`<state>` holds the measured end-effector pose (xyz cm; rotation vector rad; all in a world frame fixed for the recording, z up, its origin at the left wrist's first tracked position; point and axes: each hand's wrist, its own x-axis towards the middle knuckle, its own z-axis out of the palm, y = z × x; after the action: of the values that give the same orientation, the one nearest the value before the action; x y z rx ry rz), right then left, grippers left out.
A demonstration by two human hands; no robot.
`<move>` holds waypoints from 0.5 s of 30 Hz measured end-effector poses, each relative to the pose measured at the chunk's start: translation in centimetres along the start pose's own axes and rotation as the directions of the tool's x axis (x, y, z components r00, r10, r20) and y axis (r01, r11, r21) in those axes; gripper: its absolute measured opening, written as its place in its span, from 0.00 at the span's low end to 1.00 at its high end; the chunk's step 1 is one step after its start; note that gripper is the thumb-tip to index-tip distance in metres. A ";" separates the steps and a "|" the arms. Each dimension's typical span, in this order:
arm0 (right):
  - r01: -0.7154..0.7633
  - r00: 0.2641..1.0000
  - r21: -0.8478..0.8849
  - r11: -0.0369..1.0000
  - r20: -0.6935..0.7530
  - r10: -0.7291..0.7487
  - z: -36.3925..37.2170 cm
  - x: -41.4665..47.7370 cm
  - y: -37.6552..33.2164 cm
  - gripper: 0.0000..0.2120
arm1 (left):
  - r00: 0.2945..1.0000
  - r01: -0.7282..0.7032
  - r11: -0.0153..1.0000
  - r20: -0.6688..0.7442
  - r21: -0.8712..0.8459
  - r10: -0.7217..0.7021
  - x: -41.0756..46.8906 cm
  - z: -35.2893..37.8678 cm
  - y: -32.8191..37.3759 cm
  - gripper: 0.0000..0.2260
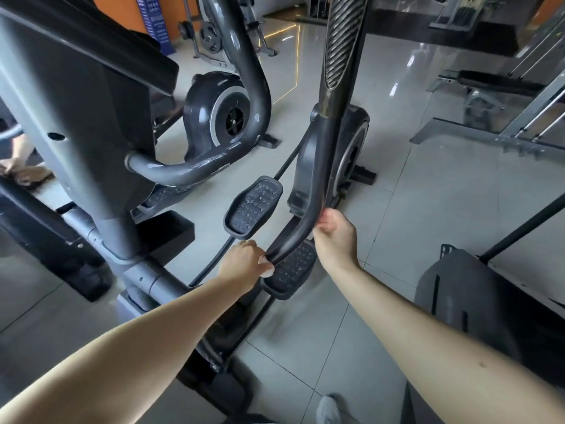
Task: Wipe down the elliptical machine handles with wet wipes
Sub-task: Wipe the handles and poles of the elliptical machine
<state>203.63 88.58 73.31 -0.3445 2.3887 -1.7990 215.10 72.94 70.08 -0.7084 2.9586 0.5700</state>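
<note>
Left hand (244, 261) and right hand (334, 237) both grasping curved handle (312, 185), pedal (292, 269) just beneath, second elliptical (214, 114) behind

handle (321, 166): dark grey | grip (342, 41): black with stripes | pedal (253, 206): black, dotted | floor (428, 209): pale grey tiles | wall (116, 7): orange

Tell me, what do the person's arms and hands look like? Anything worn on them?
The left forearm and right forearm are bare as far up as the view reaches: no sleeves show. The left hand and right hand wear no gloves, and no watch, bracelet or ring is visible.
</note>
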 end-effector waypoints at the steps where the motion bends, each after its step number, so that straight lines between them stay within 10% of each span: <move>1: -0.015 1.000 -0.011 1.000 0.010 0.015 0.1 -0.1 0.0 0.11 | 1.000 -0.006 0.999 -0.021 -0.031 0.006 0.3 0.0 0.7 0.10; 15: -0.262 0.965 0.016 0.965 -0.018 0.262 4.4 -2.4 2.7 0.14 | 0.993 0.084 0.936 0.050 0.341 -0.107 -4.7 -1.6 -7.8 0.16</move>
<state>206.73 85.79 69.37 -0.0066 2.3059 -1.7045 222.84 67.90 69.52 -0.7704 2.8304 0.0698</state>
